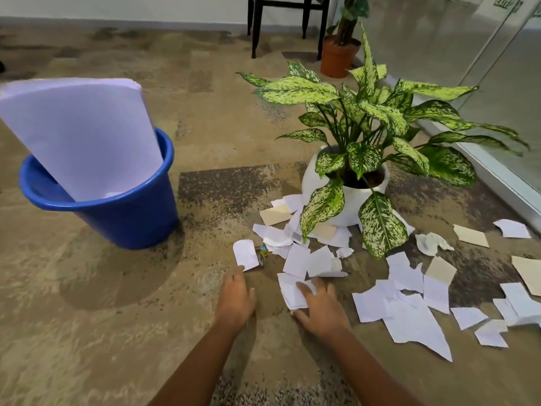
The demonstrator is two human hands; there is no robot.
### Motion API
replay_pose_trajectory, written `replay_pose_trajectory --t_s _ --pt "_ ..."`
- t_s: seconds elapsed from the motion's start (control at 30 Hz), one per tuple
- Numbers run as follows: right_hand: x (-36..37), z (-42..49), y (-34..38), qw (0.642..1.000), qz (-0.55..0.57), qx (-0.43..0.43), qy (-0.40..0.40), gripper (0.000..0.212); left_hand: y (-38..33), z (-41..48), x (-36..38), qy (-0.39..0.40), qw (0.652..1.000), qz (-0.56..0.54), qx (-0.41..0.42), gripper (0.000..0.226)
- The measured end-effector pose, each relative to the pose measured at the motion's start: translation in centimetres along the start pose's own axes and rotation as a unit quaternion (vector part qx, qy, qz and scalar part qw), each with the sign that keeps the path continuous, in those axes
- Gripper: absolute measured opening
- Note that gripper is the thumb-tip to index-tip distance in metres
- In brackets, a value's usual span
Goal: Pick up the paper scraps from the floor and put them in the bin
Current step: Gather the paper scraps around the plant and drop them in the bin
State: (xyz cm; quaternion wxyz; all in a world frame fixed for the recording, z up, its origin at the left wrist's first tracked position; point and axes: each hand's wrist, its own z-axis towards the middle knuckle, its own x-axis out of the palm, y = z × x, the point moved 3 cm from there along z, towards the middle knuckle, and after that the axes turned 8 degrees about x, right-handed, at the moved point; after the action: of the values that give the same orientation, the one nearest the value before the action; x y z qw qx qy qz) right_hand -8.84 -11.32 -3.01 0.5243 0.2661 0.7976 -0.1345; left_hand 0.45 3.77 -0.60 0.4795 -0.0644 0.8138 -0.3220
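Paper scraps (409,326) are recorded scattered over the carpeted floor (117,317), mostly white and a few cream, from just ahead of both hands out to the right. The right hand (320,306) is laid with fingers spread on the nearest white scrap (291,291); nothing is gripped. The left hand (235,297) is held just beside it, fingers loosely bent toward the carpet, and nothing is seen to be held. A small coloured object (262,253), not identified, lies among the scraps beyond. Further scraps are tucked against the white pot (345,200) and under its drooping leaves (380,224). The blue bin (131,218) stands well apart to the left, its mouth largely taken up by large pale sheets (82,136). Risks judged: flat scraps may be slid rather than lifted; the coloured object may be gathered in by mistake; leaves may be snagged near the pot; loose pieces may be dropped in transit or deflected off the sheets.
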Motion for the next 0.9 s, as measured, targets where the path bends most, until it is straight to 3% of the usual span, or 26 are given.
replay_pose_trajectory --t_s 0.07,0.17,0.27,0.37,0.43,0.53,0.67,0.73,0.83,0.9 --pt "-0.4 0.2 -0.5 0.999 0.012 -0.033 -0.027 0.042 -0.5 0.6 0.3 -0.003 1.0 0.005 0.013 0.054" --pt "-1.1 0.3 -1.4 0.993 0.091 -0.058 -0.054 0.039 -1.4 1.2 0.8 -0.012 0.999 0.017 0.039 0.05" --pt "-2.6 0.3 -2.2 0.962 0.244 -0.017 -0.121 0.037 -2.7 2.0 1.4 -0.009 0.996 0.043 0.072 0.05" --pt "-4.2 1.9 -3.1 0.937 0.276 0.074 -0.203 0.03 -4.1 3.0 2.0 -0.003 0.997 0.028 0.074 0.047" --pt "-4.7 3.6 -3.8 0.934 0.276 0.157 -0.166 0.033 -5.1 3.7 2.4 -0.01 0.998 0.003 0.063 0.045" --pt "-4.1 5.5 -4.3 0.916 0.324 0.234 -0.046 0.036 -6.7 4.4 3.2 -0.008 0.999 0.009 0.047 0.047" --pt "-4.0 6.3 -3.6 0.909 0.355 0.217 -0.004 0.038 -8.3 5.0 4.9 0.047 0.997 0.024 0.048 0.053" --pt "-3.8 6.5 -3.6 0.903 0.375 0.207 -0.008 0.025 -8.5 5.3 5.3 0.048 0.998 0.043 0.028 0.055" --pt "-3.2 6.5 -3.9 0.891 0.4 0.217 -0.002 0.05 -8.3 5.7 5.6 0.036 0.998 0.055 0.007 0.059" --pt "-2.9 6.3 -4.0 0.876 0.423 0.23 0.014 0.037 -8.0 6.0 5.6 0.025 0.997 0.068 0.007 0.058"
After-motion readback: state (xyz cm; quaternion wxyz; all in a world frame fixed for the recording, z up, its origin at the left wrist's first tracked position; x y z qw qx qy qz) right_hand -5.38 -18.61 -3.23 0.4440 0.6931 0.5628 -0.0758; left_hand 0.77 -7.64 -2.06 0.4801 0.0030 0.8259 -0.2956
